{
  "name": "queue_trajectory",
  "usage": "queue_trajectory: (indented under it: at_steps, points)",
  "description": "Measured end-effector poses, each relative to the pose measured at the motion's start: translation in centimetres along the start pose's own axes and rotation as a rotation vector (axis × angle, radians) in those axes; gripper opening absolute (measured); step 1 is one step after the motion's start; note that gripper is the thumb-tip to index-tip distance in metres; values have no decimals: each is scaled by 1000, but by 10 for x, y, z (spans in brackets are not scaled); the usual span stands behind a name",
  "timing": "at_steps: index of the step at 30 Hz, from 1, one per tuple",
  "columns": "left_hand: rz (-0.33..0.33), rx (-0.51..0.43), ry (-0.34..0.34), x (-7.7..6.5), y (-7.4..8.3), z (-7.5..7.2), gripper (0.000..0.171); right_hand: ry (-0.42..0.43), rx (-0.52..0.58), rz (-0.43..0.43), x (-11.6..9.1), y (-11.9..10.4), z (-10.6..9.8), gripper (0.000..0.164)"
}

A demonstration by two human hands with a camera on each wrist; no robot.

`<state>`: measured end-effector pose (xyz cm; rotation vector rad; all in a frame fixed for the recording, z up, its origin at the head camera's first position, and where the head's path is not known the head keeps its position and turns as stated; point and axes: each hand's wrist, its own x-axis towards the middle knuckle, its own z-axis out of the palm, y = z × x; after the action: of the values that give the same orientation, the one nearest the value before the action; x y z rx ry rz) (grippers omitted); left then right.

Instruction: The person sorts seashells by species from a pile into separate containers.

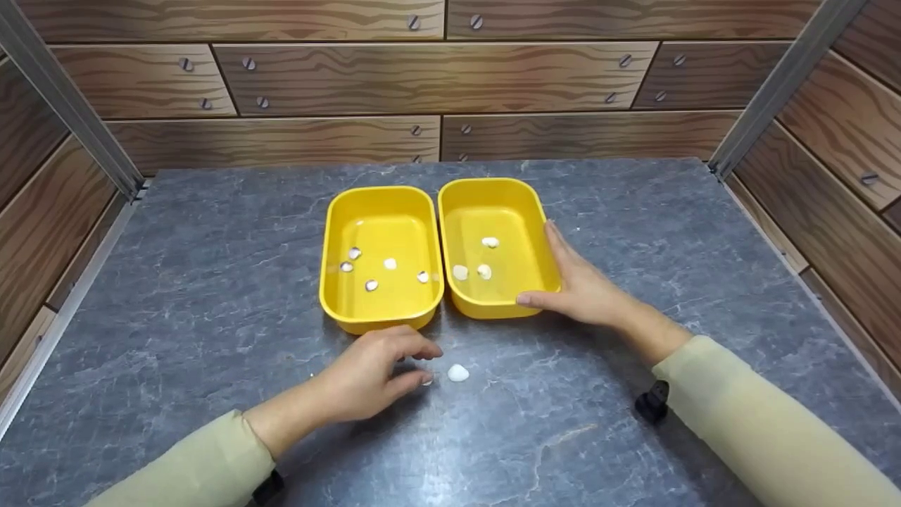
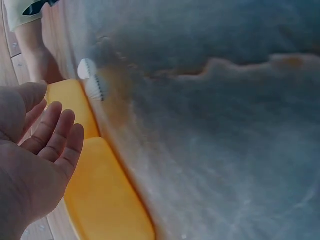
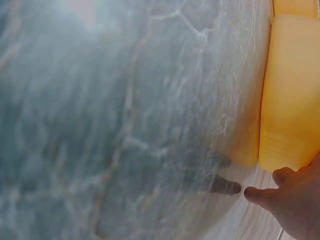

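My left hand point(image 1: 376, 373) hovers low over the table in front of the left yellow container, fingers loosely bent and holding nothing. Just past its fingertips lies a white seashell point(image 1: 458, 372); a second one point(image 1: 426, 381) is mostly hidden by the thumb. The left wrist view shows both ribbed shells point(image 2: 96, 87) beyond the fingers. My right hand point(image 1: 588, 285) rests against the near right corner of the right yellow container point(image 1: 486, 310), thumb along the front rim, fingers along the side. In the right wrist view that hand point(image 3: 292, 202) touches the container's outside.
White shells point(image 1: 484, 272) lie in the right container. The left yellow container point(image 1: 383, 324) stands close beside it, with several small dark-and-white shells point(image 1: 372, 285) and a white one point(image 1: 391, 264) inside. Wood-patterned panels point(image 1: 436, 77) enclose the grey marbled table point(image 1: 225, 296).
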<state>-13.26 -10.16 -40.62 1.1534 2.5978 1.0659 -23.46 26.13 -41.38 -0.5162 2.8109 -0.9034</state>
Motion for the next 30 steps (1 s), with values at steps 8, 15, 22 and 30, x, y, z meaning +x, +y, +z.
queue_trajectory:
  at_steps: [8,15,22,30]
  points:
    - [3,15,7,-5,-11,9,25,0,2,2,0,0,0,131]
    - [-20,33,6,-6,-19,11,27,7,11,-2,-1,-1,-1,132]
    - [-30,66,-28,-5,-21,13,27,7,9,-6,0,0,0,132]
    - [-46,100,-74,-3,-22,15,24,7,-1,-10,0,0,0,131]
